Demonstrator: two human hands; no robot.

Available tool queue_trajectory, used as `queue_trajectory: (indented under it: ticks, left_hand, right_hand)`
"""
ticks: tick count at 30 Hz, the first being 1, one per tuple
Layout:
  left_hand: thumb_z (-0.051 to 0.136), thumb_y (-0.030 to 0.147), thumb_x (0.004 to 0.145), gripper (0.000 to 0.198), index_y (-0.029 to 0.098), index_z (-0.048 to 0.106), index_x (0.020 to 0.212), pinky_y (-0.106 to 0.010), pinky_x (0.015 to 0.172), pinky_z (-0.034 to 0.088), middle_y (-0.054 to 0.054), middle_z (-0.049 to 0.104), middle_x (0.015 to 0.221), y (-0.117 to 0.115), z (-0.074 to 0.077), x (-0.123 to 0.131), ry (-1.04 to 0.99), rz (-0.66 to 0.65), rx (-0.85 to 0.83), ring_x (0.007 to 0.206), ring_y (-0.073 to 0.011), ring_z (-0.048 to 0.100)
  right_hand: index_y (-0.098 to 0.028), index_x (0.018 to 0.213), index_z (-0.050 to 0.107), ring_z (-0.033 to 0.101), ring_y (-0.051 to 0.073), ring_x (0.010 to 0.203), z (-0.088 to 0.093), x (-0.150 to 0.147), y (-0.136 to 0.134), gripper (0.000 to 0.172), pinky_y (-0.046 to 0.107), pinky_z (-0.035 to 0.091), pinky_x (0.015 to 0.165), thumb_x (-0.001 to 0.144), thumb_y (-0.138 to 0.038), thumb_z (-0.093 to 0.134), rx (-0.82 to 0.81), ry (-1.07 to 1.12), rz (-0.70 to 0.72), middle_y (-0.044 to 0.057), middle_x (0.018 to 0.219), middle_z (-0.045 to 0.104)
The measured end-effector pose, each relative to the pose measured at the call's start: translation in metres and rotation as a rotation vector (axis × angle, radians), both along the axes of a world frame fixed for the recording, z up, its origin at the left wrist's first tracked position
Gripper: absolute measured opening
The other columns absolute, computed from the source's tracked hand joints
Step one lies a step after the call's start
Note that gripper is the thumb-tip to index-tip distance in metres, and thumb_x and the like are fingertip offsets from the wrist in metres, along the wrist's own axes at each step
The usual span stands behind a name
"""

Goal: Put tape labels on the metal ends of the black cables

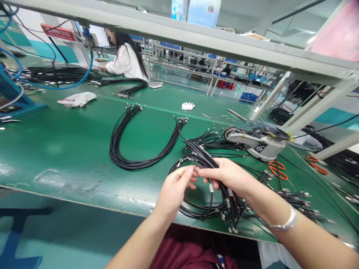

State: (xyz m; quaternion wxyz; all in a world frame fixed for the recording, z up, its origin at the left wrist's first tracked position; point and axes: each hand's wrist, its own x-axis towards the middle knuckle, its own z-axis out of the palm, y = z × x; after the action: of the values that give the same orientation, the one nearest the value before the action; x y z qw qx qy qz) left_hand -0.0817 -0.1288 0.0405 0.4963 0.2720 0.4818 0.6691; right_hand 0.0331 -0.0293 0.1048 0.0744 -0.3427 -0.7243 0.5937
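My right hand (224, 173) is wrapped round a thick bundle of black cables (206, 155) with small silver metal ends. Close beside it, my left hand (179, 183) has its thumb and index finger pinched near the bundle's lower left side; what sits between the fingertips is too small to make out. More looped cable (193, 213) and metal ends hang and lie under both hands near the bench's front edge. A U-shaped bundle of black cables (140, 164) lies farther left, apart from my hands, with its metal ends pointing away from me.
On the green bench (70, 149) are a grey machine (263, 145), orange-handled scissors (277, 171), white gloves (187, 106) and more cable bundles (134, 87). A shelf beam (196, 35) crosses overhead. A person in white (127, 61) sits across the bench. A blue stand (17, 93) is at left.
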Motion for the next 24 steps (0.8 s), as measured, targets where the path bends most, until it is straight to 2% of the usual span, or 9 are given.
queue_trajectory:
  ticks: [3, 7, 11, 14, 17, 19, 21, 24]
  left_hand:
    - [0.066, 0.029, 0.075, 0.02, 0.01, 0.066, 0.079, -0.025, 0.062, 0.044, -0.007, 0.064, 0.076, 0.013, 0.0, -0.01, -0.208, -0.064, 0.046, 0.07, -0.0144, 0.058]
    - [0.07, 0.022, 0.068, 0.014, 0.009, 0.064, 0.07, -0.025, 0.06, 0.044, -0.005, 0.062, 0.066, 0.027, -0.004, -0.01, -0.44, -0.111, 0.012, 0.061, -0.0123, 0.056]
    - [0.061, 0.014, 0.071, 0.005, 0.011, 0.061, 0.068, -0.023, 0.059, 0.046, -0.002, 0.058, 0.062, 0.047, -0.007, -0.02, -0.496, -0.012, -0.029, 0.058, -0.0099, 0.055]
    - [0.057, 0.011, 0.073, 0.008, 0.012, 0.058, 0.065, -0.021, 0.056, 0.045, -0.001, 0.057, 0.059, 0.058, -0.008, -0.028, -0.494, 0.072, -0.06, 0.054, -0.0084, 0.053]
    - [0.058, 0.018, 0.077, 0.01, 0.011, 0.06, 0.069, -0.022, 0.055, 0.044, -0.002, 0.059, 0.061, 0.045, -0.008, -0.019, -0.456, 0.097, -0.061, 0.054, -0.0097, 0.054]
    - [0.06, 0.028, 0.079, 0.018, 0.01, 0.063, 0.076, -0.025, 0.057, 0.046, -0.005, 0.062, 0.067, 0.026, -0.007, -0.003, -0.386, 0.044, -0.039, 0.058, -0.0126, 0.056]
    - [0.058, 0.039, 0.081, 0.028, 0.012, 0.063, 0.08, -0.027, 0.063, 0.046, -0.005, 0.062, 0.071, 0.006, -0.005, 0.016, -0.213, -0.05, -0.014, 0.065, -0.014, 0.057]
    - [0.057, 0.038, 0.082, 0.024, 0.015, 0.059, 0.074, -0.025, 0.066, 0.044, -0.001, 0.059, 0.068, -0.011, -0.001, 0.039, 0.003, -0.047, -0.052, 0.065, -0.0129, 0.054]
  right_hand:
    - [-0.015, 0.071, 0.059, 0.044, 0.006, 0.04, -0.001, 0.001, -0.001, 0.019, 0.018, 0.033, 0.041, 0.074, -0.033, 0.064, -0.025, 0.019, -0.003, -0.004, 0.055, 0.055]
    - [-0.015, 0.072, 0.058, 0.044, 0.006, 0.04, -0.001, 0.004, -0.001, 0.013, 0.018, 0.034, 0.04, 0.073, -0.028, 0.062, -0.041, 0.036, -0.011, -0.005, 0.054, 0.056]
    - [-0.014, 0.08, 0.059, 0.047, 0.005, 0.04, -0.003, 0.007, 0.0, 0.012, 0.016, 0.036, 0.039, 0.072, -0.022, 0.061, -0.084, 0.014, -0.006, 0.0, 0.067, 0.066]
    - [-0.014, 0.08, 0.059, 0.048, 0.005, 0.041, -0.003, 0.007, 0.001, 0.011, 0.016, 0.037, 0.04, 0.071, -0.02, 0.061, -0.111, 0.008, -0.006, 0.002, 0.073, 0.069]
    - [-0.014, 0.078, 0.058, 0.049, 0.005, 0.042, -0.001, 0.005, 0.002, 0.011, 0.017, 0.038, 0.041, 0.07, -0.02, 0.062, -0.119, 0.035, -0.011, 0.001, 0.072, 0.068]
    - [-0.014, 0.073, 0.058, 0.048, 0.006, 0.043, 0.0, 0.003, 0.002, 0.008, 0.017, 0.039, 0.043, 0.07, -0.02, 0.063, -0.113, 0.045, 0.002, -0.002, 0.062, 0.063]
    - [-0.015, 0.068, 0.057, 0.048, 0.006, 0.044, -0.001, 0.001, 0.001, 0.009, 0.017, 0.038, 0.045, 0.07, -0.02, 0.064, -0.112, 0.048, 0.008, -0.005, 0.053, 0.055]
    - [-0.017, 0.071, 0.056, 0.049, 0.008, 0.043, -0.004, 0.001, 0.0, 0.011, 0.02, 0.039, 0.045, 0.072, -0.025, 0.064, -0.171, 0.029, -0.006, -0.007, 0.051, 0.053]
